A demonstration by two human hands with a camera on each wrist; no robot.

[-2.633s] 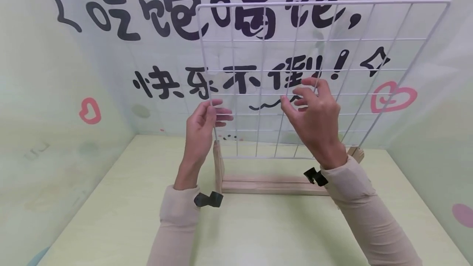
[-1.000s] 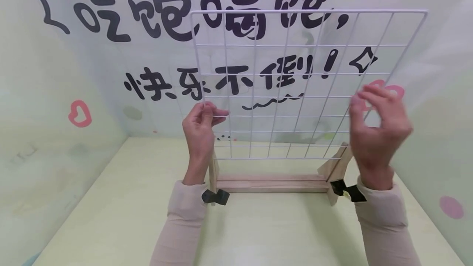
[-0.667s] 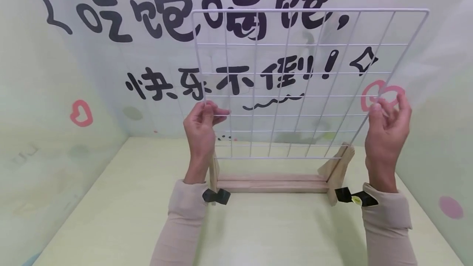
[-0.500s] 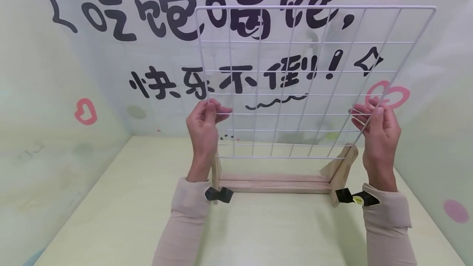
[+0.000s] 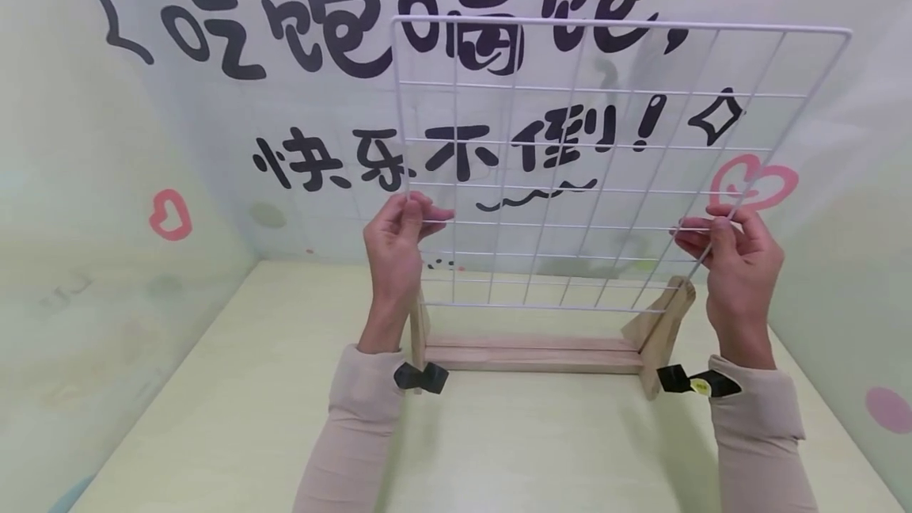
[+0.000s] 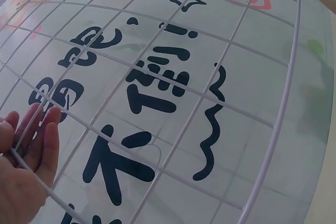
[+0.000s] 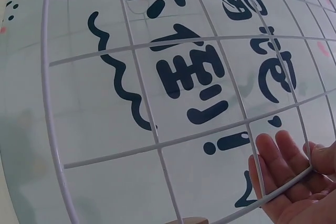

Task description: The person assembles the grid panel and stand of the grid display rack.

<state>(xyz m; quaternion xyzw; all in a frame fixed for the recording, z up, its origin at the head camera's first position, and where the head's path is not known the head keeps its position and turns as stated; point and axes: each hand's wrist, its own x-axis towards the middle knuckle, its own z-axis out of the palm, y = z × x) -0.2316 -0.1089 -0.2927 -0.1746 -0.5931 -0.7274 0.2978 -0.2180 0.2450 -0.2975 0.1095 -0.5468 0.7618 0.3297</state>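
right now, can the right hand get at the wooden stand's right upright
Likely yes: the right upright stands below the right hand, and its outer side looks free. But that hand grips the edge of the wire grid, so it would probably need to let go first, leaving only the left hand holding.

Head view's pretty bright, soft even light, with a washed-out pale patch on the desk (image 5: pixel 534 450) and fuzzy shadows beside both sleeves (image 5: pixel 758 434). Wrist views are noticeably dimmer and greyer, and the wire grid (image 7: pixel 134 46) bows like crazy toward the edges. Black lettering (image 5: pixel 463 161) reads fairly crisp everywhere tho.
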